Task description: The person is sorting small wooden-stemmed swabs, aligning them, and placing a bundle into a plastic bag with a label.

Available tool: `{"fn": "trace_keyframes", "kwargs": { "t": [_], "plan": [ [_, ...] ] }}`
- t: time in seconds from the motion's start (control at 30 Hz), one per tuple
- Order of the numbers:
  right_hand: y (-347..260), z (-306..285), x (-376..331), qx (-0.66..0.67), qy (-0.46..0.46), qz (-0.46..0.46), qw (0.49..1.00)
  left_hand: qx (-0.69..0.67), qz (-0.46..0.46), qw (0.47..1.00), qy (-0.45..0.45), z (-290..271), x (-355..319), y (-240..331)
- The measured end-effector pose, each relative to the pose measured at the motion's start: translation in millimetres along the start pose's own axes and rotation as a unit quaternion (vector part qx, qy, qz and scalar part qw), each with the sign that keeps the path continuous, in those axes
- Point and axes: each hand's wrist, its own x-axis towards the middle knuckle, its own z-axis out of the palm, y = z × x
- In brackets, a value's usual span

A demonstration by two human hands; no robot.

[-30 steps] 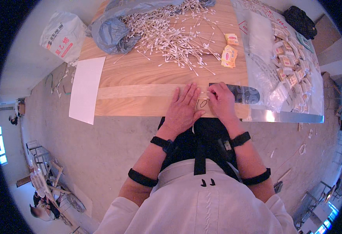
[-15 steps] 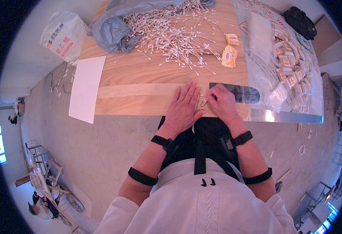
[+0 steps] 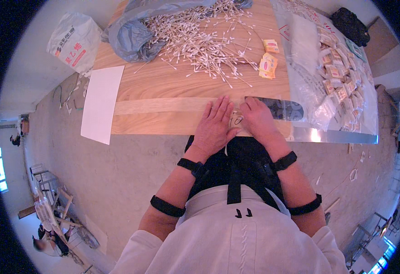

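Observation:
My left hand (image 3: 214,125) lies flat near the front edge of the wooden table (image 3: 154,82), its fingers stretched out across the end of a pale strip (image 3: 163,105). Close beside it is my right hand (image 3: 260,119), with fingers bent down and pressed together at the tabletop; what they hold, if anything, is hidden. In the narrow gap between the hands show several thin sticks (image 3: 236,116), like cotton swab stems, and a dark curved mark. A big loose heap of cotton swabs (image 3: 209,43) spreads across the far part of the table.
A grey plastic bag (image 3: 129,39) borders the heap. Yellow cards (image 3: 268,66) lie to its right. A dark panel (image 3: 284,109) sits beside my right hand. Far right, small filled packets (image 3: 339,75) rest on clear plastic. A white sheet (image 3: 101,102) overhangs the left edge.
My right hand has shifted slightly left and away from me, its fingers now closer to the left fingertips. The left hand stays in place.

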Motion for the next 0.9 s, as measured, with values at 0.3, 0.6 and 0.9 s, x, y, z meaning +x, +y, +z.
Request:
{"fn": "trace_keyframes", "kwargs": {
  "t": [0.3, 0.6, 0.9],
  "plan": [
    [-21.3, 3.1, -15.2, 0.323, 0.193, 0.267, 0.887, -0.257, -0.111, 0.953, 0.112, 3.6, 0.6, -7.5],
    [-37.1, 41.5, -1.8, 0.425, 0.277, 0.320, 0.800, -0.363, -0.133, 0.902, 0.190, 22.0, 20.0, 7.9],
    [-9.8, 6.6, -24.3, 0.369, 0.154, 0.234, 0.886, -0.012, -0.060, 0.998, 0.012, -4.6, -3.9, 3.8]
  ]
}}
